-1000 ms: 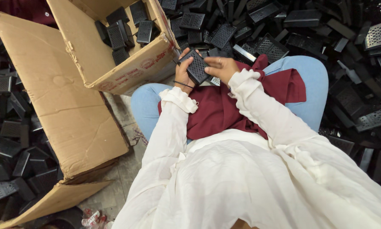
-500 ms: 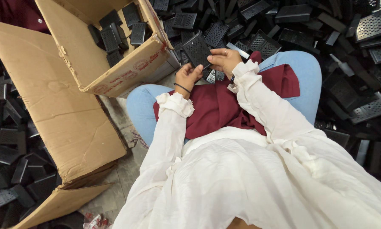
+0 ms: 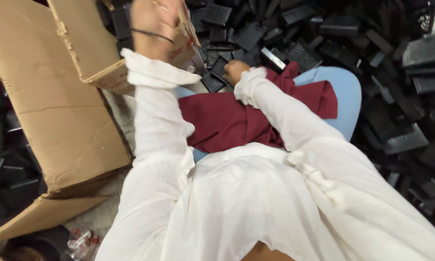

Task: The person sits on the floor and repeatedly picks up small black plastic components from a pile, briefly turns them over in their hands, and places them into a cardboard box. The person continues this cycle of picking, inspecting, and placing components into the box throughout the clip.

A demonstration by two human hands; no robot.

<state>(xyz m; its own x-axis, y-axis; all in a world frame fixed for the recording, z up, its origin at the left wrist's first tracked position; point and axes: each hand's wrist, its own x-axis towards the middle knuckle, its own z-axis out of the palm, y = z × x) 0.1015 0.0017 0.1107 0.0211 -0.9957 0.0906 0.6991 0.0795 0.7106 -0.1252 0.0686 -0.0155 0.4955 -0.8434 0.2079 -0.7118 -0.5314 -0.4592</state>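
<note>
My left hand (image 3: 154, 24) is raised and blurred over the near wall of an open cardboard box (image 3: 101, 72). A thin dark band sits on its wrist. Whether it holds anything is unclear. Black ribbed plastic parts (image 3: 120, 21) lie inside the box. My right hand (image 3: 234, 70) rests low in front of my knee, its curled fingers on a black ribbed part (image 3: 221, 67) at the edge of the pile. A dark red cloth (image 3: 227, 121) covers my lap over blue trousers (image 3: 343, 92). Both my sleeves are white.
A big heap of black plastic parts (image 3: 372, 48) fills the floor ahead and to the right. A flattened cardboard sheet (image 3: 58, 121) lies on the left beneath the box, with more black parts (image 3: 4, 169) beyond it. A crumpled wrapper (image 3: 82, 239) lies at the bottom left.
Both hands held one black part together before. Now my left hand has swung up toward the box, and my right hand has dropped to the pile by my knee.
</note>
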